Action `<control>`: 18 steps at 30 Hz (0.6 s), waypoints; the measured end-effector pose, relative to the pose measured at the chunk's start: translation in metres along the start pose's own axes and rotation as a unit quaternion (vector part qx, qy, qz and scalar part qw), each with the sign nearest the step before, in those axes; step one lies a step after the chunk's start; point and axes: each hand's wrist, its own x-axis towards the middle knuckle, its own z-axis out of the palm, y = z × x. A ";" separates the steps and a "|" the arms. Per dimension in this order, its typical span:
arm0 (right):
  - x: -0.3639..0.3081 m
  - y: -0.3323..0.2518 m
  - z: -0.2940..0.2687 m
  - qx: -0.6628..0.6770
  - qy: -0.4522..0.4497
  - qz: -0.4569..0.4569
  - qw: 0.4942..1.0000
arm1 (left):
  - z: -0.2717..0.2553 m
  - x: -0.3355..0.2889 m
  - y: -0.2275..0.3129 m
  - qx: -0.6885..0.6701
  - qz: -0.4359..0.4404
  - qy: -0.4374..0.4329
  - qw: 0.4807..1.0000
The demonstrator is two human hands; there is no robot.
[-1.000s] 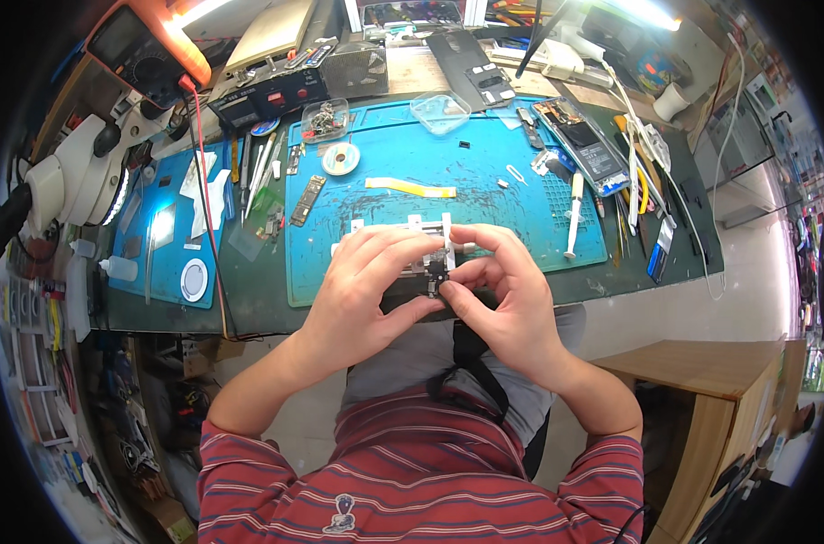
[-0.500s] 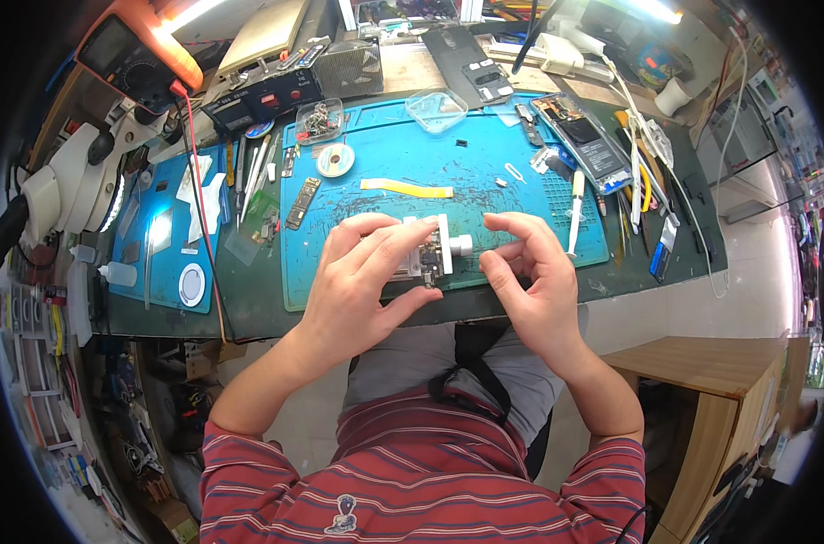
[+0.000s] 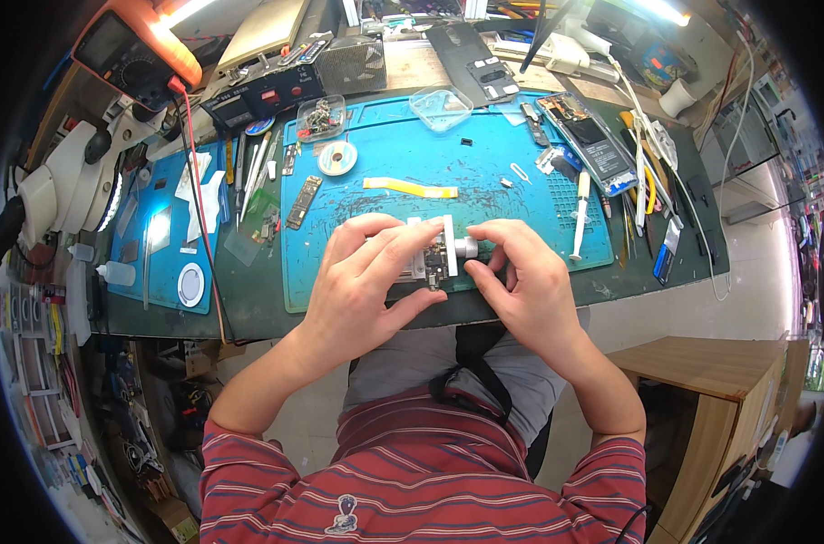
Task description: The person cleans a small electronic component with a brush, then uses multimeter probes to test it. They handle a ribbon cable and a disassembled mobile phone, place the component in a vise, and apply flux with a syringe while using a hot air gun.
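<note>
A small silver-and-white clamp fixture (image 3: 451,247) sits low on the blue work mat, with a round metal knob (image 3: 466,247) on its right side. A dark circuit board (image 3: 433,259) lies between its jaws, partly covered by my fingers. My left hand (image 3: 362,272) curls round the fixture's left part, fingers over the top and thumb at the near edge. At the knob, the thumb and fingers of my right hand (image 3: 523,276) are closed on it. Beyond both hands a yellow flex cable (image 3: 410,189) lies flat on the mat.
Around the mat (image 3: 357,150) lie a solder spool (image 3: 337,158), a clear box of small parts (image 3: 321,118), an empty-looking clear tray (image 3: 441,109), a syringe (image 3: 580,216) and an opened phone (image 3: 591,145). A multimeter (image 3: 135,54) and a microscope (image 3: 67,186) stand at left.
My right hand has moved left, and its thumb and fingers have closed on the knob. The left hand keeps its hold on the fixture. The view has shifted slightly.
</note>
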 end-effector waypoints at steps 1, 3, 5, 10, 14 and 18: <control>0.001 0.002 0.001 -0.013 -0.004 -0.008 1.000 | 0.000 0.000 0.000 -0.001 0.001 0.000 1.000; 0.001 0.010 0.003 -0.055 0.010 -0.062 0.997 | -0.001 0.001 0.000 0.004 0.001 -0.008 1.000; 0.002 0.013 0.004 -0.092 0.018 -0.092 0.991 | -0.002 0.001 0.000 0.006 0.000 -0.012 1.000; 0.004 -0.004 0.002 -0.094 0.029 -0.058 0.993 | -0.002 0.001 -0.001 0.020 0.005 -0.020 1.000; 0.003 0.005 -0.002 -0.088 -0.006 -0.055 0.995 | -0.007 0.004 0.001 0.050 0.013 -0.038 0.998; 0.003 0.008 0.002 -0.092 0.013 -0.073 0.993 | -0.005 0.002 -0.002 0.047 0.021 -0.034 0.998</control>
